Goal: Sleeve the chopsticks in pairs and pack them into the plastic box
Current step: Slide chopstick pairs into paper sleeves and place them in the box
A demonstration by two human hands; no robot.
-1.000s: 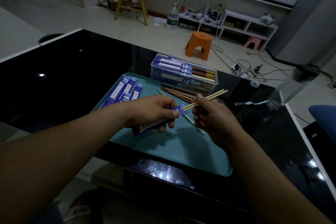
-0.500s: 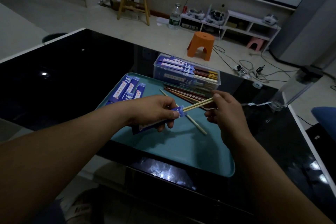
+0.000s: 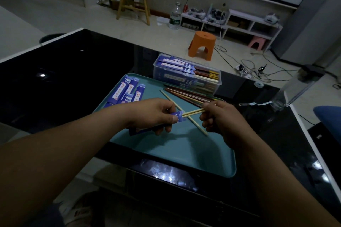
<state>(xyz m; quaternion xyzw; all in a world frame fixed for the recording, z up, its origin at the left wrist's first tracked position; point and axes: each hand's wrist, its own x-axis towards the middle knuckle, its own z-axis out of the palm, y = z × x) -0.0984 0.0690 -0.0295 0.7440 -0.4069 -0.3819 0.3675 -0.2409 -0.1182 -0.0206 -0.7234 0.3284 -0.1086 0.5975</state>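
Over the teal tray (image 3: pixel 184 153), my left hand (image 3: pixel 153 114) grips a blue paper sleeve (image 3: pixel 178 116) whose mouth points right. A pair of pale chopsticks (image 3: pixel 192 112) sticks out of that mouth, and my right hand (image 3: pixel 221 120) pinches their far ends. One pale chopstick (image 3: pixel 195 125) lies loose on the tray under my hands. Several dark loose chopsticks (image 3: pixel 186 95) lie at the tray's far side. The clear plastic box (image 3: pixel 186 77) behind the tray holds several sleeved pairs.
Several empty blue sleeves (image 3: pixel 127 92) lie on the tray's left part. The tray rests on a black glossy table (image 3: pixel 64 79). A clear container (image 3: pixel 299 88) stands at the table's right edge. An orange stool (image 3: pixel 202 45) stands on the floor beyond.
My right hand has pushed the pale pair further into the sleeve, so less of the sticks shows. My hands have come closer together.
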